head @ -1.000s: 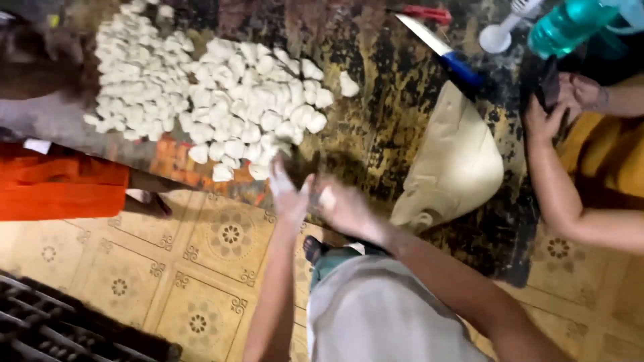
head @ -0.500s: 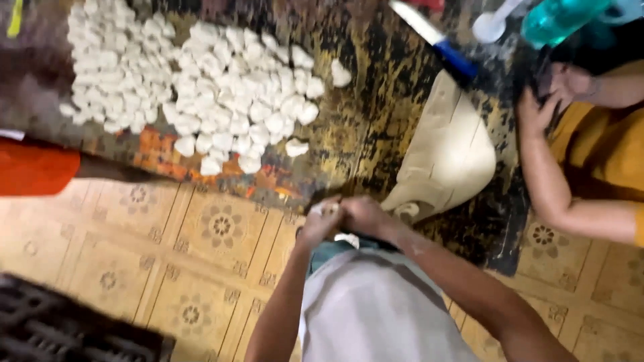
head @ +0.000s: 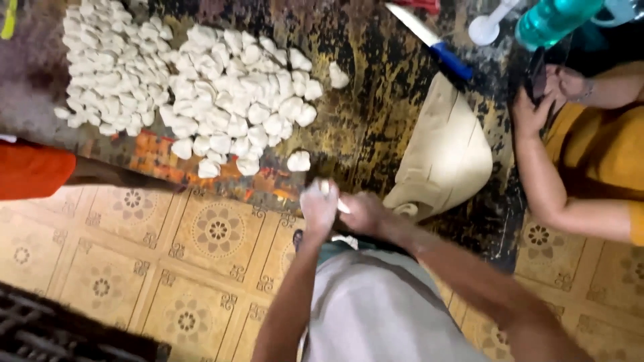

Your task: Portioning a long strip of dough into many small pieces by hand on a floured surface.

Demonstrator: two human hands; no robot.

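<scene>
A small pale piece of dough [head: 333, 196] sits pressed between the person's two hands at the near edge of the dark, worn tabletop [head: 376, 100], and only a sliver of it shows between the palms. The left hand [head: 318, 206], dusted white with flour, has its fingers curled over the piece from the left. The right hand [head: 362, 213] closes in from the other side, its fingers wrapped narrowly against the left hand, so both are holding the same piece; the view is blurred and the exact grip cannot be told.

Just beyond the hands, a single white dough lump [head: 298, 161] lies alone on the tabletop. Further off spreads a wide heap of small white dough lumps [head: 194, 80], covering much of the left half of the surface. To the right of the hands, touching nothing else, rests a large smooth beige mass of dough [head: 446, 154]. Past it lies a knife with a blue handle and pale blade [head: 429, 39], near a white plastic scoop [head: 488, 27] and a green translucent bottle [head: 553, 19].

At the right edge another person in a yellow sleeve [head: 604, 147] holds a dark phone [head: 537, 74]. At the left, an orange sleeve [head: 30, 171] reaches in. Below is a patterned yellow tile floor [head: 168, 255].
</scene>
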